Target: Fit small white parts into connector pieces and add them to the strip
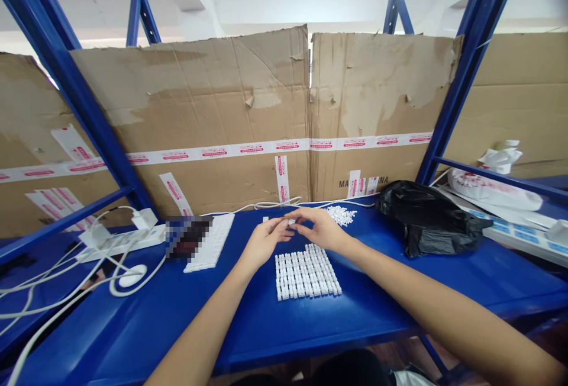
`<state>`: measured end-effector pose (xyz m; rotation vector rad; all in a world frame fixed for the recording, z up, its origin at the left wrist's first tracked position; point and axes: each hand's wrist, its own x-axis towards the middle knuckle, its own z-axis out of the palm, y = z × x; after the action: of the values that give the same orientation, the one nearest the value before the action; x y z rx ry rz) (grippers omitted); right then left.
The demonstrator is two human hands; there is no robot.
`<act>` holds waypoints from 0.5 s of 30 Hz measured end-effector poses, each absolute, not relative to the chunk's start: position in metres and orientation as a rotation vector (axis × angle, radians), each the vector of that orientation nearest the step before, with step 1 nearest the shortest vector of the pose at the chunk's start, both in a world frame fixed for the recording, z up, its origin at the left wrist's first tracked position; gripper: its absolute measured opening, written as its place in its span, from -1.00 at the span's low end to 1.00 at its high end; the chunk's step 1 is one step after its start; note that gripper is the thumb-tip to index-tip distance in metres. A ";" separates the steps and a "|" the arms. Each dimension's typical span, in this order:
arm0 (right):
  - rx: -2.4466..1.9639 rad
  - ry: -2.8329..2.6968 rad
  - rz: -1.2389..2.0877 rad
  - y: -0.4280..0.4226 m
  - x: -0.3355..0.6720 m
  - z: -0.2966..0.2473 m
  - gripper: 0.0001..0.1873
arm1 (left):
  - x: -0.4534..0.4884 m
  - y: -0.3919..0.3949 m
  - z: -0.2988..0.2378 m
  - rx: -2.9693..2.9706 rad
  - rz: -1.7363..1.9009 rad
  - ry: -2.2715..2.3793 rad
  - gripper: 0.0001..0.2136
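My left hand and my right hand meet above the blue shelf top, their fingertips pinching a small white plastic piece. Just below them lies a block of white plastic connectors in tight rows. A loose heap of small white pieces sits beyond my right hand. Left of my left hand lies a narrower white strip of joined pieces. Exactly what the pinched piece is stays hidden by my fingers.
A pixelated dark object sits beside the white strip. At left are a white power strip and tangled white cables. A black plastic bag sits at right. Taped cardboard and blue uprights stand behind.
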<state>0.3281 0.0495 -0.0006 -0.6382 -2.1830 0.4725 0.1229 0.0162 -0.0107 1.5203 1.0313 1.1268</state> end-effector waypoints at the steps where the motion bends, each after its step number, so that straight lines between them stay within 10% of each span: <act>1: -0.618 -2.155 0.463 0.045 0.327 0.001 -0.61 | 0.125 0.015 -0.010 1.437 1.126 0.965 -0.55; 15: -0.702 -2.225 -0.006 0.039 0.321 -0.003 -0.74 | 0.120 0.017 -0.009 0.963 1.215 0.822 -0.80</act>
<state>0.3212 0.0391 -0.0027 -0.7018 -2.2245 -0.0065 0.1203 0.0171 -0.0092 0.9628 0.8218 1.2147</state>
